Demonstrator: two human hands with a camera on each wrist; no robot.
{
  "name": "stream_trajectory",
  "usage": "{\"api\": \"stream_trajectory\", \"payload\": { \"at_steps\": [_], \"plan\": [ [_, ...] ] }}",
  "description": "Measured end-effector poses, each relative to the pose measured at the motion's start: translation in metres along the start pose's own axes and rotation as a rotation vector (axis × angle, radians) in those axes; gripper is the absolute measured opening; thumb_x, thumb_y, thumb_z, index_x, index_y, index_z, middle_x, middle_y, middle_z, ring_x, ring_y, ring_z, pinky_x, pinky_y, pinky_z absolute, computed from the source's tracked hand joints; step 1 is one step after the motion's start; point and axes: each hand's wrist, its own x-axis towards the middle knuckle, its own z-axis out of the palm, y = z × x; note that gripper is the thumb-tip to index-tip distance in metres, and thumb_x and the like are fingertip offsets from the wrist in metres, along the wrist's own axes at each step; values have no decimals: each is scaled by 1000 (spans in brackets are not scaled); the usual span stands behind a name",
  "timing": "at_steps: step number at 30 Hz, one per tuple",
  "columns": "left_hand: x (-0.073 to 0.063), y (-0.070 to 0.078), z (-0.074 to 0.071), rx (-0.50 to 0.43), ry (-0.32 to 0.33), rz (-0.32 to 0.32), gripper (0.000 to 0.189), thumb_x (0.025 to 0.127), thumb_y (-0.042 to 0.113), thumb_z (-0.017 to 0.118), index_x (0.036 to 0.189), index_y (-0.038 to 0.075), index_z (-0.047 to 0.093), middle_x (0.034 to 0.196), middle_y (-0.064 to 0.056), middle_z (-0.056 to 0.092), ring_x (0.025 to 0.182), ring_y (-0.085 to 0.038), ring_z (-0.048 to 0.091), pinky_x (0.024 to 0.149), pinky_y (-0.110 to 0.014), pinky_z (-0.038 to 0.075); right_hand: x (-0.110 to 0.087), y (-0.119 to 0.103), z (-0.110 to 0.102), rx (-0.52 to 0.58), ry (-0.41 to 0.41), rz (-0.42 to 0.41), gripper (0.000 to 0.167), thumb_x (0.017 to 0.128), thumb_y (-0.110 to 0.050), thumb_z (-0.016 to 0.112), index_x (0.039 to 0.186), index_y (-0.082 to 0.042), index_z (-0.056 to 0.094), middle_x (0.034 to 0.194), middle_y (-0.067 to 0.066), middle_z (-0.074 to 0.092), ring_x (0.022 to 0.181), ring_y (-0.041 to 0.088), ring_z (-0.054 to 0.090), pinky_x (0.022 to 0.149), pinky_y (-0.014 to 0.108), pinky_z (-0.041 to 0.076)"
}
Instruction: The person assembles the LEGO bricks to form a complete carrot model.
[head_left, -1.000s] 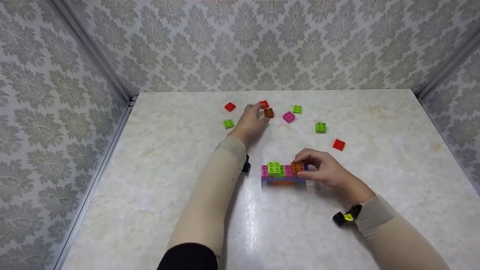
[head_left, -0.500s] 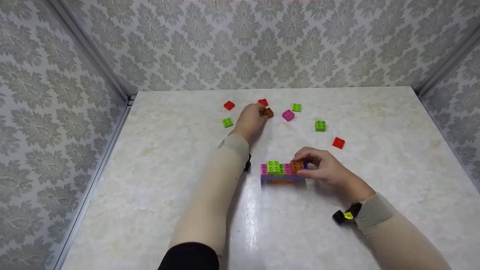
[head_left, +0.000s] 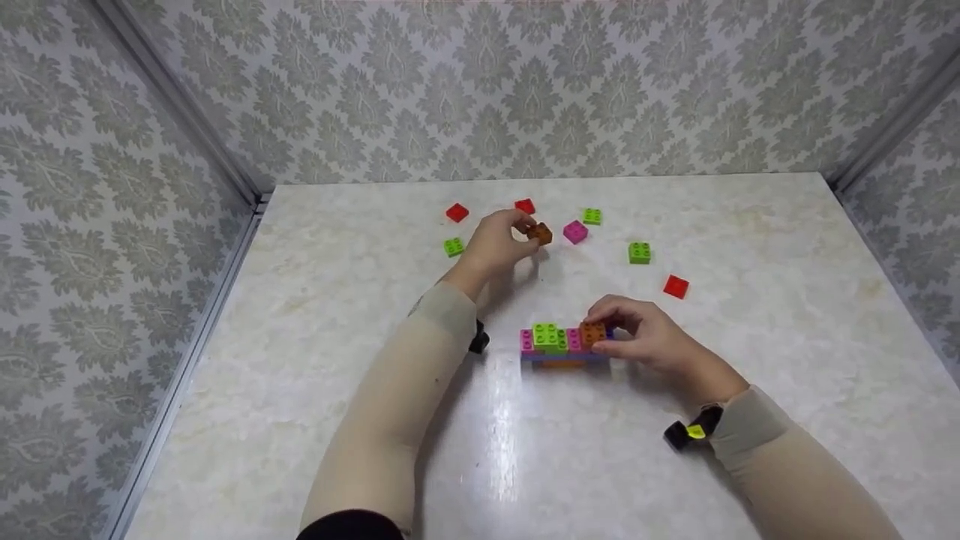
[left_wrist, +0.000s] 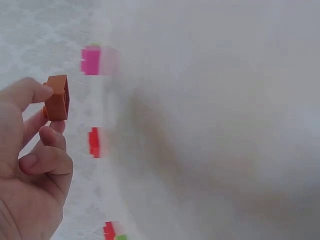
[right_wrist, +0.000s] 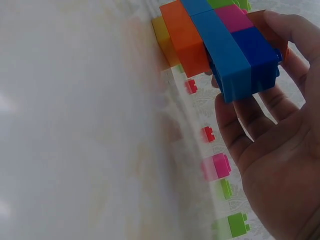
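We see the left hand (head_left: pixel 495 244) pinching an orange brick (head_left: pixel 539 234) just above the table (head_left: pixel 300 315), near the pink brick (head_left: pixel 575 232). The right hand (head_left: pixel 645 337) grips the block stack (head_left: pixel 562 343) at its right end — only the right wrist view shows the stack's blue underside layer (right_wrist: pixel 235 55).

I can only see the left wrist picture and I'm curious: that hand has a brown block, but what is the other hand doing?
Observer: The right hand grips one end of a block wall on the table.
Operator: What colours is the wall?
Observer: Green, pink and orange on top, blue along its side.
Operator: Are more loose blocks around?
Observer: Yes, a green block and a red block lie beyond the wall.
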Motion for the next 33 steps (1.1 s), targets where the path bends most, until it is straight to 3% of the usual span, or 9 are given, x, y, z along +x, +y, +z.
{"api": "stream_trajectory", "payload": {
  "at_steps": [7, 14, 18, 25, 33],
  "plan": [
    [-30, 3, -10, -3, -11, 126, 43, 103, 27, 81, 143, 12, 74, 133, -6, 73, 102, -22, 63, 95, -38, 56, 0, 3, 0, 1, -1, -17, 32, 96, 7, 82, 127, 1, 77, 125, -6, 75, 117, 10, 69, 106, 24, 56],
    [-61, 6, -13, -81, 1, 258, 34, 102, 23, 80, 134, 13, 78, 128, -4, 74, 108, -22, 64, 95, -36, 54, 0, 4, -2, 5, -1, -35, 32, 96, 8, 82, 127, 1, 76, 125, -5, 76, 116, 10, 69, 105, 24, 56],
    [-80, 8, -12, -117, -3, 315, 31, 101, 22, 79, 131, 15, 78, 124, -3, 74, 101, -21, 61, 91, -35, 53, 0, 4, -2, 9, -5, -31, 32, 97, 7, 81, 128, -1, 76, 125, -4, 76, 117, 11, 69, 106, 24, 56],
    [-110, 11, -11, -157, -18, 382, 29, 100, 20, 80, 128, 16, 80, 120, -3, 74, 89, -17, 58, 83, -34, 51, 1, 3, 0, 6, -10, -43, 32, 97, 7, 81, 128, -1, 77, 125, -4, 76, 117, 11, 69, 105, 25, 57],
    [-127, 15, -10, -142, -53, 434, 28, 100, 18, 80, 128, 15, 80, 123, -4, 74, 89, -16, 58, 80, -30, 50, 2, 2, 1, 19, -7, -70, 32, 96, 11, 80, 126, 3, 75, 123, -6, 76, 118, 9, 70, 106, 24, 57]
  ]
}}
